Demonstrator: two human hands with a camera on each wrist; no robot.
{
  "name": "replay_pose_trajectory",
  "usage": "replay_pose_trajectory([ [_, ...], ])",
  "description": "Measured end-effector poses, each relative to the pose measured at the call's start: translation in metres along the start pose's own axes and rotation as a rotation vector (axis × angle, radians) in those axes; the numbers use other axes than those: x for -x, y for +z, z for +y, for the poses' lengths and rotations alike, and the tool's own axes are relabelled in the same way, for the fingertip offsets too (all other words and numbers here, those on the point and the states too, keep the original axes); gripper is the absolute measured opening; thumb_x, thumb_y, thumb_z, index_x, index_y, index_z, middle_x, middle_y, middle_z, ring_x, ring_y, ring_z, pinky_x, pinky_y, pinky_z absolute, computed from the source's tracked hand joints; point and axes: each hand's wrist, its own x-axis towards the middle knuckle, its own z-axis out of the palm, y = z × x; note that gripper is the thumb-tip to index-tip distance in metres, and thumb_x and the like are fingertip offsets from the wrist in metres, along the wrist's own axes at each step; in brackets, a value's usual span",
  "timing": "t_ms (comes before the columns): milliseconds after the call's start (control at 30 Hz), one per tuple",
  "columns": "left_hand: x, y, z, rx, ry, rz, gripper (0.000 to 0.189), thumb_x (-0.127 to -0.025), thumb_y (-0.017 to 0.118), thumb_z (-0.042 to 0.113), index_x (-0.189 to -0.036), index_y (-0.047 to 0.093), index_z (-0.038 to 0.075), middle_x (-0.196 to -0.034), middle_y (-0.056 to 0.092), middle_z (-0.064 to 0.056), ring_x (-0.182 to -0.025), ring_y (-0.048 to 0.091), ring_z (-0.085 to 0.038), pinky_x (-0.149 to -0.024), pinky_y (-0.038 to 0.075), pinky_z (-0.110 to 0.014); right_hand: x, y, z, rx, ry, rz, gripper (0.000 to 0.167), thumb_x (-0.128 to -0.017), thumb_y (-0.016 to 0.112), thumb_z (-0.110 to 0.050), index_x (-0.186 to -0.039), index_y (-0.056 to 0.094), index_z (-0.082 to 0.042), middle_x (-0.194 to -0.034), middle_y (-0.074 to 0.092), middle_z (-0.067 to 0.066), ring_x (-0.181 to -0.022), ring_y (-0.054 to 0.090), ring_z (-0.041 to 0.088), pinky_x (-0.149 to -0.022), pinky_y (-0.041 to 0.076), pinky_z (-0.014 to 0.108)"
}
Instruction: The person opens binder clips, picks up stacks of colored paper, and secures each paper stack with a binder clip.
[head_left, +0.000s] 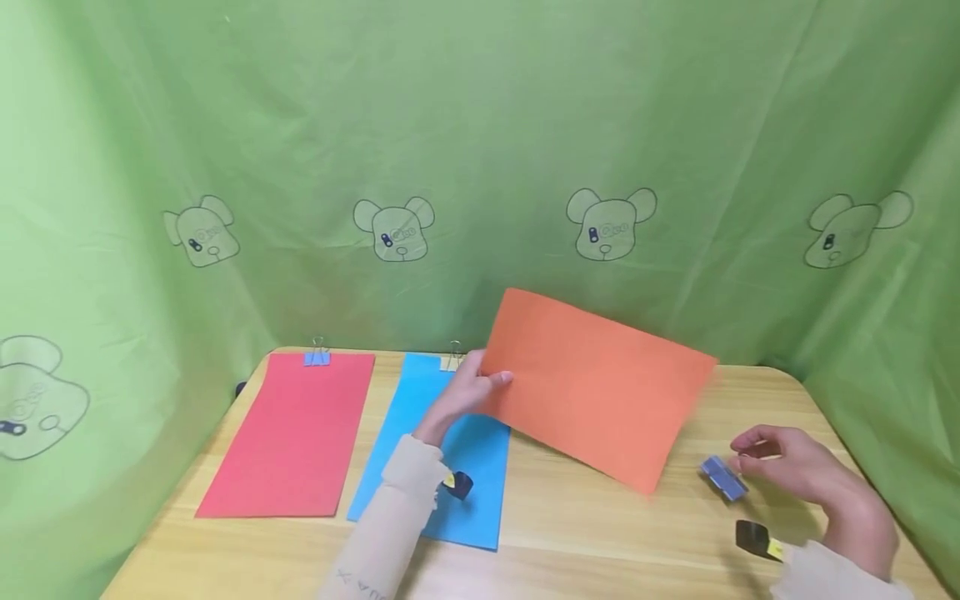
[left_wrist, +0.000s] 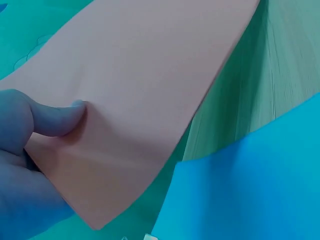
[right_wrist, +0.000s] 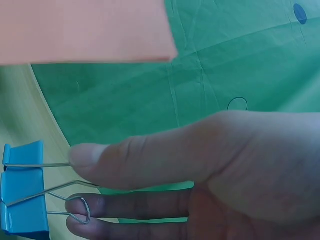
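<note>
My left hand point(head_left: 468, 387) grips the left edge of an orange sheet of paper point(head_left: 592, 383), thumb on its near face. The sheet hangs tilted above the table; it looks pale pink in the left wrist view. To the right, my right hand point(head_left: 806, 471) pinches a blue binder clip point(head_left: 724, 478) by its wire handles. In the right wrist view, the thumb lies on one handle and the fingertips meet the other, with the clip's body point(right_wrist: 24, 195) pointing left. The clip and the orange sheet are apart.
Red paper point(head_left: 292, 442) lies at the left of the wooden table point(head_left: 570, 517), with a blue binder clip point(head_left: 317, 358) on its top edge. Beside it, blue paper point(head_left: 472, 475) bears a pale binder clip point(head_left: 450, 363), partly behind my left hand. A green curtain point(head_left: 495, 125) surrounds the table.
</note>
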Motion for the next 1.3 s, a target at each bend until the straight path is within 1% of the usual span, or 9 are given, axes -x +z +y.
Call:
replay_pose_trajectory([
  [200, 0.006, -0.014, -0.008, 0.075, 0.045, 0.102, 0.024, -0.098, 0.062, -0.001, -0.121, 0.064, -0.004, -0.109, 0.070, -0.017, -0.096, 0.068, -0.027, -0.089, 0.055, -0.041, -0.001, 0.001, -0.001, -0.030, -0.009, 0.008, 0.030, -0.098, 0.066, -0.015, -0.118, 0.064, 0.007, -0.112, 0.069, 0.025, -0.105, 0.063, 0.041, -0.081, 0.049, 0.041],
  [333, 0.012, -0.022, -0.017, 0.096, 0.062, 0.155, 0.020, -0.098, 0.063, -0.001, -0.117, 0.064, -0.004, -0.106, 0.069, -0.014, -0.097, 0.066, -0.024, -0.088, 0.053, -0.038, -0.002, 0.000, -0.003, -0.031, -0.008, 0.008, 0.030, -0.098, 0.066, -0.015, -0.118, 0.064, 0.006, -0.113, 0.068, 0.027, -0.108, 0.062, 0.046, -0.082, 0.048, 0.044],
  [433, 0.016, -0.028, -0.023, 0.101, 0.052, 0.182, 0.013, -0.097, 0.065, -0.001, -0.110, 0.064, -0.004, -0.096, 0.066, -0.009, -0.092, 0.062, -0.022, -0.083, 0.050, -0.035, -0.003, 0.001, -0.005, -0.026, -0.017, 0.010, 0.029, -0.098, 0.067, -0.015, -0.117, 0.064, 0.006, -0.113, 0.068, 0.027, -0.109, 0.061, 0.048, -0.082, 0.048, 0.045],
  [533, 0.020, -0.032, -0.031, 0.088, 0.043, 0.197, 0.006, -0.096, 0.066, -0.002, -0.099, 0.061, -0.005, -0.082, 0.058, -0.005, -0.080, 0.055, -0.022, -0.073, 0.046, -0.033, -0.004, 0.001, -0.006, -0.030, -0.026, 0.006, 0.029, -0.097, 0.067, -0.015, -0.116, 0.064, 0.006, -0.113, 0.069, 0.026, -0.108, 0.062, 0.047, -0.082, 0.049, 0.044],
  [667, 0.021, -0.038, -0.040, 0.098, 0.050, 0.181, 0.010, -0.094, 0.069, -0.002, -0.097, 0.060, -0.007, -0.077, 0.052, -0.001, -0.075, 0.050, -0.021, -0.071, 0.043, -0.033, -0.004, 0.001, -0.006, -0.044, -0.018, -0.001, 0.029, -0.098, 0.067, -0.015, -0.117, 0.064, 0.006, -0.113, 0.068, 0.028, -0.107, 0.062, 0.047, -0.083, 0.050, 0.048],
  [800, 0.022, -0.042, -0.044, 0.150, 0.047, 0.163, 0.012, -0.093, 0.070, -0.002, -0.099, 0.060, -0.007, -0.079, 0.055, -0.001, -0.079, 0.052, -0.022, -0.075, 0.044, -0.036, -0.004, 0.003, -0.005, -0.053, -0.013, 0.001, 0.029, -0.097, 0.067, -0.015, -0.116, 0.063, 0.006, -0.113, 0.068, 0.028, -0.108, 0.062, 0.048, -0.084, 0.050, 0.051],
  [867, 0.025, -0.043, -0.047, 0.171, 0.024, 0.166, 0.011, -0.093, 0.070, -0.002, -0.097, 0.060, -0.004, -0.079, 0.055, -0.001, -0.079, 0.052, -0.022, -0.076, 0.044, -0.036, -0.005, 0.004, -0.004, -0.054, -0.012, -0.001, 0.029, -0.097, 0.067, -0.015, -0.116, 0.064, 0.006, -0.113, 0.068, 0.027, -0.108, 0.062, 0.048, -0.084, 0.049, 0.050],
  [1067, 0.029, -0.050, -0.058, 0.229, -0.037, 0.165, 0.011, -0.091, 0.072, 0.000, -0.093, 0.062, 0.005, -0.081, 0.057, 0.000, -0.083, 0.055, -0.018, -0.083, 0.046, -0.033, -0.005, 0.005, -0.005, -0.060, -0.004, -0.009, 0.030, -0.097, 0.067, -0.015, -0.117, 0.063, 0.006, -0.114, 0.067, 0.029, -0.108, 0.061, 0.049, -0.085, 0.049, 0.056],
  [1300, 0.033, -0.060, -0.063, 0.228, -0.135, 0.083, 0.020, -0.088, 0.076, 0.004, -0.104, 0.065, 0.009, -0.093, 0.065, 0.000, -0.094, 0.059, -0.019, -0.093, 0.045, -0.036, -0.006, 0.004, -0.008, -0.057, 0.005, -0.011, 0.034, -0.098, 0.068, -0.017, -0.120, 0.061, 0.007, -0.118, 0.065, 0.030, -0.110, 0.060, 0.049, -0.088, 0.048, 0.063],
])
